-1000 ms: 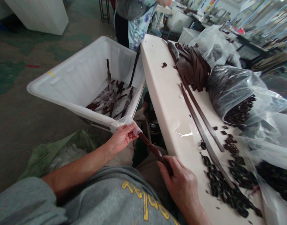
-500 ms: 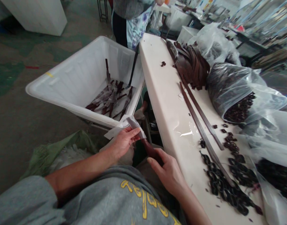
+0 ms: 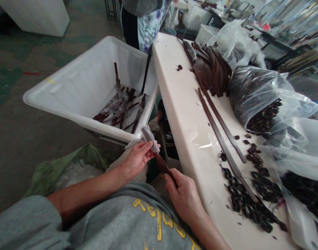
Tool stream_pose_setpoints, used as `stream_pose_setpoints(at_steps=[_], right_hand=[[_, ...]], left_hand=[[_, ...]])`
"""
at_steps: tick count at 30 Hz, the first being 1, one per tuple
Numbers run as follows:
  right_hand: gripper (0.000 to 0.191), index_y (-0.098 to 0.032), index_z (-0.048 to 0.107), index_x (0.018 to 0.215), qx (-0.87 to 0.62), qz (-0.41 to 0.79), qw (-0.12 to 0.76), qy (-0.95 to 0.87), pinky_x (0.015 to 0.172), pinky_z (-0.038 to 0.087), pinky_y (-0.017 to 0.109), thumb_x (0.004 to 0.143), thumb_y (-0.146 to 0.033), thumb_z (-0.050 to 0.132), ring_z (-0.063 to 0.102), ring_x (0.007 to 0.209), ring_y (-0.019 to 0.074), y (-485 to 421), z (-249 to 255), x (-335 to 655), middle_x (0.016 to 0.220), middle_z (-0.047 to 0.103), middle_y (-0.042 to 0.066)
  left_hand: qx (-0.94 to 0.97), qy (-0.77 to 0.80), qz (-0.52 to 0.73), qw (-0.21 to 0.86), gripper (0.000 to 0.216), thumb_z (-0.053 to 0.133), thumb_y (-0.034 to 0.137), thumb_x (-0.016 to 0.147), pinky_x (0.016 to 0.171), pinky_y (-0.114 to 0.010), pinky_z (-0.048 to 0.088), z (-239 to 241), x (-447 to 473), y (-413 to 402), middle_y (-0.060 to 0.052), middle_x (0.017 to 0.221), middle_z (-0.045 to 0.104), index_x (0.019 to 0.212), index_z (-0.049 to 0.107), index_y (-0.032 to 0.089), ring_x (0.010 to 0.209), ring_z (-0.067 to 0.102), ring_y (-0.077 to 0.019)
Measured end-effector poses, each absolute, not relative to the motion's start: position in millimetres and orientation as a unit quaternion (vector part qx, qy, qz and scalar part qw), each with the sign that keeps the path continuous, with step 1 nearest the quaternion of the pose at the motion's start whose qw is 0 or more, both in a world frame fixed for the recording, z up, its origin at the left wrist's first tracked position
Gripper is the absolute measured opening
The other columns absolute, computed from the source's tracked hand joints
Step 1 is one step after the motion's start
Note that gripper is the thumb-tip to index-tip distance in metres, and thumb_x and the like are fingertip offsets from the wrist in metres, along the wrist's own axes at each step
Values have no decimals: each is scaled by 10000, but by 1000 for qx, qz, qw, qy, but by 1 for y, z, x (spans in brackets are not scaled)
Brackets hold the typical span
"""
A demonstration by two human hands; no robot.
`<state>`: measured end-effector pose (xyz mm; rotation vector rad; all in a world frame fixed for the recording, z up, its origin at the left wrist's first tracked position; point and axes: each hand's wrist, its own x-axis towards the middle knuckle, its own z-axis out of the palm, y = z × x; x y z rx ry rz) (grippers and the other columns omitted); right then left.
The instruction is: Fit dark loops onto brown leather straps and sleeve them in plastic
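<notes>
A brown strap [image 3: 162,164], folded or coiled into a short length, is between my two hands in front of my lap. Thin whitish wrapping [image 3: 149,136] surrounds its far end. My left hand [image 3: 137,159] pinches that wrapped end between thumb and fingers. Around the bare brown end, my right hand [image 3: 184,194] is closed, hiding part of the strap. Just beyond my left hand stands a white plastic bin [image 3: 70,78], with several brown straps [image 3: 122,107] partly wrapped in whitish sheet on its bottom.
Along my right runs a white table [image 3: 179,114]. On it lie long brown straps [image 3: 218,135], a bundle of strips [image 3: 213,69], dark loops [image 3: 247,205] and a clear bag [image 3: 257,93] of small dark pieces. A green sack [image 3: 62,166] sits on the floor. Another person [image 3: 143,24] stands beyond the bin.
The whitish wrapping now lies closer around the strap's end, with less loose sheet to the left. Both hands keep their grip, and the view has shifted slightly.
</notes>
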<state>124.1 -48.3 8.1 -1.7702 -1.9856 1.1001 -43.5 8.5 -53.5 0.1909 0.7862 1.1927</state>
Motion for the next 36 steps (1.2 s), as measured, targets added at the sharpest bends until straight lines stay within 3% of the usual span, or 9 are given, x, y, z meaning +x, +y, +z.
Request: stream_pose_setpoints(at_steps=[8,16,20,25,30,36], right_hand=[[275,-199,526,722,-597,337,126,-717,509,290,230,949,-323,434,456,498,103,-59,14,119,595,543,-21],[285,-192,554,748,-605,488,173,-605,455,341,198,942,-346,414,473,441,96,-56,14,113,537,533,-36],[289,-181,586,781,-608,505,175,-587,421,350,189,937,-359,420,475,418,91,-57,13,111,540,539,-36],[297,-171,586,821,-620,518,185,-560,390,352,183,920,-399,425,480,402,92,-52,13,113,540,542,-37],[318,-170,582,815,-631,524,198,-536,373,341,179,891,-449,449,470,373,83,-34,4,117,525,536,-47],[307,-182,555,779,-615,530,232,-536,379,350,178,890,-456,474,474,382,83,-14,1,110,512,524,-55]], left_hand=[[67,360,544,755,267,734,329,824,741,-267,554,-51,-34,1,-103,909,763,973,734,107,776,706,-162],[18,320,539,779,212,606,285,926,746,-278,573,-42,-37,6,-95,892,759,977,715,111,784,717,-163],[17,313,520,794,228,577,290,944,755,-270,577,-38,-35,2,-90,889,759,977,713,110,799,720,-161],[53,305,510,803,248,660,342,886,780,-281,572,-41,-31,-1,-97,881,763,959,728,114,826,719,-177],[108,316,511,792,404,789,459,736,747,-301,549,-42,-30,-2,-104,858,762,953,743,121,810,710,-211],[196,364,499,761,312,812,431,700,686,-271,501,-37,-28,0,-80,901,764,834,759,154,799,682,-202]])
